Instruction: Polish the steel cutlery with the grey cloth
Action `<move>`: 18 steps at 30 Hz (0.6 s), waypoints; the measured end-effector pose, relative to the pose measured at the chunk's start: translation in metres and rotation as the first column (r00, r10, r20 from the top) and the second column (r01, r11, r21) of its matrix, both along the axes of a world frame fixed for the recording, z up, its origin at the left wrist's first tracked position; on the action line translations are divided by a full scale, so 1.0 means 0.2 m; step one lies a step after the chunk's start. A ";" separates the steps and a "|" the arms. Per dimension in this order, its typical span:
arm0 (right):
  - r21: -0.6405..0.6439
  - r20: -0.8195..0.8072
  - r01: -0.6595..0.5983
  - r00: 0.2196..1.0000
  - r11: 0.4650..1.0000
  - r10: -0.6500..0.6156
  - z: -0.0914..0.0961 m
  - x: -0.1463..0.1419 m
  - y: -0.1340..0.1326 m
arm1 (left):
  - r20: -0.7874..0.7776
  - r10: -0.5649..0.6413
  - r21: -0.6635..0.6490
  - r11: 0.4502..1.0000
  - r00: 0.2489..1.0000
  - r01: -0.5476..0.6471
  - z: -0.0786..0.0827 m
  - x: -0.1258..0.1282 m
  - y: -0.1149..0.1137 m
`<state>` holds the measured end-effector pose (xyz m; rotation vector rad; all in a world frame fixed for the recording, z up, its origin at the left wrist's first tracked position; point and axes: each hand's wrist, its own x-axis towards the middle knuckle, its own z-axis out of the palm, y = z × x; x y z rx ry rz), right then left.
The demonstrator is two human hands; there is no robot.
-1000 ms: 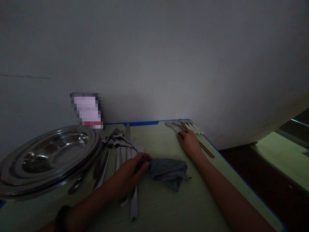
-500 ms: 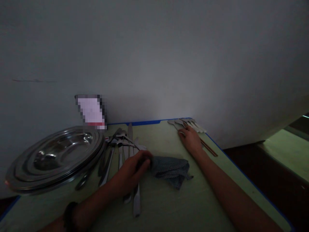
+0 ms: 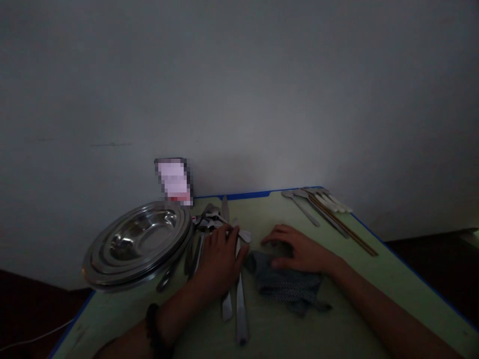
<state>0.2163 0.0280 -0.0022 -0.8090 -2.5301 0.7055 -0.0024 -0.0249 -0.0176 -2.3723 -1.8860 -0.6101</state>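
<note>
My left hand (image 3: 222, 257) lies over a pile of metal cutlery (image 3: 213, 214), its fingers on the pieces and its thumb apart. A pale utensil handle (image 3: 245, 236) pokes out beside its fingertips. Two long table knives (image 3: 241, 309) extend from beneath this hand towards me. To the right, my right hand (image 3: 299, 252) hovers with curved, spread fingers at a crumpled grey-blue checked cloth (image 3: 288, 286), holding nothing. Farther back on the right lies a row of cutlery: a spoon (image 3: 301, 209), brown chopsticks (image 3: 344, 224) and several white-handled pieces (image 3: 335, 202).
Stacked stainless-steel plates (image 3: 138, 244) stand at the table's left side. Behind them a blurred-out upright screen (image 3: 174, 179) leans on the grey wall (image 3: 262, 99). The pale green table (image 3: 277, 334) has a blue edge.
My right hand has drawn back from the spoon in the far row to the cloth. My left hand has moved left from the cloth's edge onto the cutlery pile. The view has turned left.
</note>
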 end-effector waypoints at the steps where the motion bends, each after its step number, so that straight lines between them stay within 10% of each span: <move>1: 0.003 0.014 -0.005 1.000 1.000 0.005 0.00 0.00 0.00 | -0.014 -0.002 -0.017 1.000 1.000 0.002 0.00 0.00 0.00; 18: 0.070 -0.120 0.415 0.906 0.907 -0.405 -0.10 0.00 0.08 | -0.105 -0.064 -0.061 0.996 0.992 0.057 0.08 0.02 -0.02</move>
